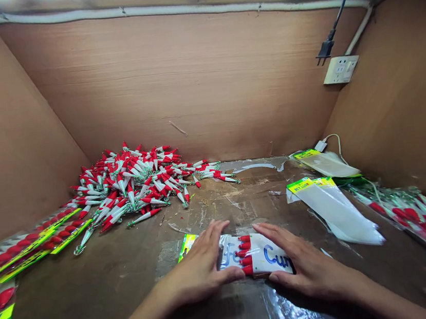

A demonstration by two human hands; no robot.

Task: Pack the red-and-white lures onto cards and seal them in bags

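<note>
My left hand (204, 264) and my right hand (308, 259) rest at either end of a flat white lettered piece (265, 251) on the table. It has blue handwriting, and a row of red squid jig tips (245, 255) crosses its middle. My left thumb lies along the near edge by the red tips, with the fingers over the far edge. At the other end, my right thumb and fingers span the near and far edges. A yellow-green bag header (187, 246) peeks out beside my left hand, which partly hides it.
Loose red-and-white squid jigs (134, 182) form a pile at the back left. Packed jigs (40, 240) lie along the left wall. Clear bags with yellow headers (331, 207) and bagged jigs (409, 213) lie at right. A black plug (326, 50) hangs above.
</note>
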